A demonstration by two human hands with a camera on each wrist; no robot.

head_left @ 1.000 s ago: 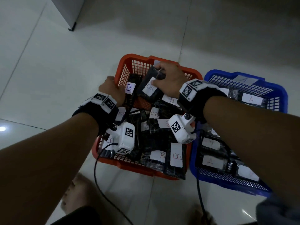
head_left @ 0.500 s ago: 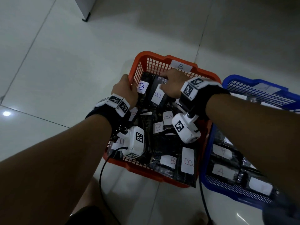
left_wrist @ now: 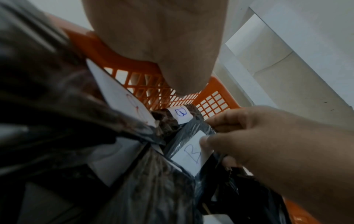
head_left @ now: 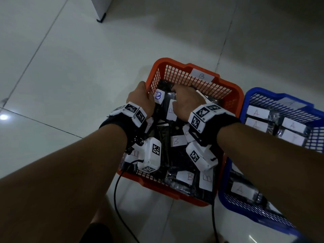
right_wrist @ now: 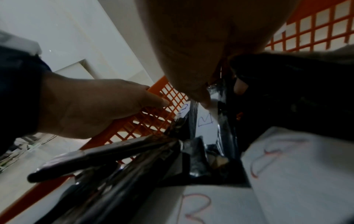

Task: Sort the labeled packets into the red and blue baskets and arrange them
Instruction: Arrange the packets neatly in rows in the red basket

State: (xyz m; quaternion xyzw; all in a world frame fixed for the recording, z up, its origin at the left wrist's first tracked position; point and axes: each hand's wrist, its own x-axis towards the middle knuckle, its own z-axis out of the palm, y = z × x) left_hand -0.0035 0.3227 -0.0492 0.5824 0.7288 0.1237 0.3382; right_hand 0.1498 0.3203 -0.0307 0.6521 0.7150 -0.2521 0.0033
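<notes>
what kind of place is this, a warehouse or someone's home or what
Probably an indoor room, perhaps in a home, though that is not certain. The red basket and blue basket sit straight on a glossy white tiled floor, with no table, and a white cabinet's foot shows at the top.

A pale tiled floor is what everything's set on, with thin dark grout lines and a small bright glare spot seen at the left. Two mesh baskets are parked on it side by side, touching: the red basket on the left, the blue basket on the right. A white cabinet corner is also stood on it, farther back.
</notes>
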